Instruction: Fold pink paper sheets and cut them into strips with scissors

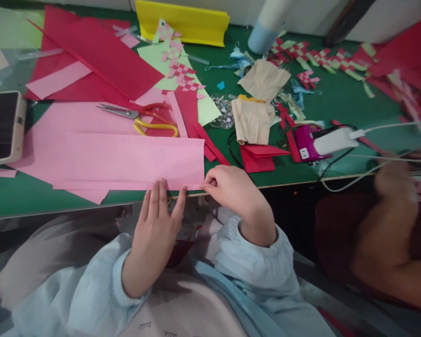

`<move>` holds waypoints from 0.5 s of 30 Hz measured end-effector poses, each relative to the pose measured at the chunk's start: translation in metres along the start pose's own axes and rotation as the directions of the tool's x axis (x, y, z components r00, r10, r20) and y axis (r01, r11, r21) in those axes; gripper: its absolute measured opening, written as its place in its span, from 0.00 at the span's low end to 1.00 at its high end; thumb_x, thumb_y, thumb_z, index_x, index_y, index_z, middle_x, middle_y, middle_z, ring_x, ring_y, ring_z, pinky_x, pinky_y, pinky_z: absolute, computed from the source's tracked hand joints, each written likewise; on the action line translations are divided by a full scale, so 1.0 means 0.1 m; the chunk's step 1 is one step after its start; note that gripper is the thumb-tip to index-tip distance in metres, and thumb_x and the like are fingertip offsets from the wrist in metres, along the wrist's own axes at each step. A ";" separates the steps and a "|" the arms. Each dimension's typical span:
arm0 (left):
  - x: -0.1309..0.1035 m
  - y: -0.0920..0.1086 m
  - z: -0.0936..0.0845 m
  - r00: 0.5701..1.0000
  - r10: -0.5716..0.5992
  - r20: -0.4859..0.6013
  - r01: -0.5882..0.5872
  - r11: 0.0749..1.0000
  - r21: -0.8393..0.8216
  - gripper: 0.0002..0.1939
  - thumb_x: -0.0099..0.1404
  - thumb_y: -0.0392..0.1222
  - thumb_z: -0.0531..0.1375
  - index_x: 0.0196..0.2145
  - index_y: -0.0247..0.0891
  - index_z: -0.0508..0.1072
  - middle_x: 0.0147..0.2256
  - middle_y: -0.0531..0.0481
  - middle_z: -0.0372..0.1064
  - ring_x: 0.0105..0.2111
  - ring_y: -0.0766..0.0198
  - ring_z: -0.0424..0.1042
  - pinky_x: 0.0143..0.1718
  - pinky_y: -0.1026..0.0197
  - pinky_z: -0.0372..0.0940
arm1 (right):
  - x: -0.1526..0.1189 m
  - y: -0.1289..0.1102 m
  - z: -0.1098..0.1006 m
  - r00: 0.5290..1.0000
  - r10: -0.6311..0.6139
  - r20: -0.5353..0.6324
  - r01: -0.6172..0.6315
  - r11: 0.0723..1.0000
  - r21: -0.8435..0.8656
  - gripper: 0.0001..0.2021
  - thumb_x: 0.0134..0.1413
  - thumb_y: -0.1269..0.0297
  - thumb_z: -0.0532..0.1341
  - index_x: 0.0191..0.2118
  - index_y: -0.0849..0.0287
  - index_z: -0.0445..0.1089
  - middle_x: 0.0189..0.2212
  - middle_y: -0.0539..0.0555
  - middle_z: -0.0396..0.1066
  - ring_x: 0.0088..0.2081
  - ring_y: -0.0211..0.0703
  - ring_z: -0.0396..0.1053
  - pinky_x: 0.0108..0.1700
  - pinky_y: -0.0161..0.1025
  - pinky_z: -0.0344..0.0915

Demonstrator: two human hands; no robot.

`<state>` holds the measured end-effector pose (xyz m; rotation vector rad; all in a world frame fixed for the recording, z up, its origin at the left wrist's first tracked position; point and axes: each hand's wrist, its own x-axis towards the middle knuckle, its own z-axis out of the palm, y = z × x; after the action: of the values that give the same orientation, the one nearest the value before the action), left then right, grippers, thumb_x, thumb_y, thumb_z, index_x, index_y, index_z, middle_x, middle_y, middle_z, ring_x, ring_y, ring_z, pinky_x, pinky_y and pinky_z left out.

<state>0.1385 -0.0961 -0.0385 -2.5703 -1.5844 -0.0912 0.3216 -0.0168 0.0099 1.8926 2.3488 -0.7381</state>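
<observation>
A folded pink paper sheet (pixel 126 159) lies on the green table (pixel 337 98) near its front edge. My left hand (pixel 157 220) lies flat with fingers together, its fingertips pressing the sheet's near edge. My right hand (pixel 228 187) pinches the sheet's lower right corner between thumb and fingers. Both wrists come out of light blue sleeves.
Scissors (pixel 143 117) with red and yellow handles lie on pink paper behind the sheet. A phone (pixel 2 126) sits at left. Red paper (pixel 101 56), woven paper strips (pixel 180 70), beige cloth (pixel 252 121) and a purple device (pixel 307 140) with cables crowd the table. Another person's blurred arm (pixel 389 224) is at right.
</observation>
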 end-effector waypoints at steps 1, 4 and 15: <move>0.00 0.02 0.02 1.000 0.013 -0.005 -0.013 1.000 0.000 0.34 0.66 0.39 0.58 0.66 0.32 0.52 0.63 0.20 0.48 0.64 0.38 0.46 0.60 0.41 0.58 | 0.00 -0.01 0.00 1.000 -0.002 0.002 0.002 1.000 -0.002 0.09 0.58 0.63 0.61 0.29 0.61 0.74 0.30 0.53 0.75 0.31 0.39 0.70 0.31 0.35 0.55; 0.01 0.05 0.08 0.999 0.007 -0.036 -0.007 1.000 -0.003 0.33 0.65 0.38 0.59 0.64 0.30 0.53 0.63 0.18 0.47 0.64 0.37 0.44 0.61 0.40 0.56 | -0.01 -0.02 -0.01 1.000 0.001 0.012 -0.001 1.000 -0.007 0.09 0.58 0.63 0.61 0.30 0.61 0.74 0.31 0.54 0.75 0.32 0.40 0.70 0.31 0.35 0.55; 0.05 0.05 0.06 0.999 0.018 -0.047 -0.018 1.000 0.013 0.43 0.64 0.36 0.60 0.68 0.50 0.41 0.66 0.25 0.41 0.63 0.36 0.48 0.58 0.39 0.59 | -0.06 0.00 -0.01 0.996 0.078 -0.040 -0.080 0.995 -0.051 0.11 0.57 0.61 0.61 0.27 0.60 0.73 0.28 0.54 0.75 0.31 0.41 0.70 0.29 0.37 0.54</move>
<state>0.1454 -0.0931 -0.0438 -2.5526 -1.5405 -0.1392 0.3233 -0.0214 0.0129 1.9819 2.2758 -0.6328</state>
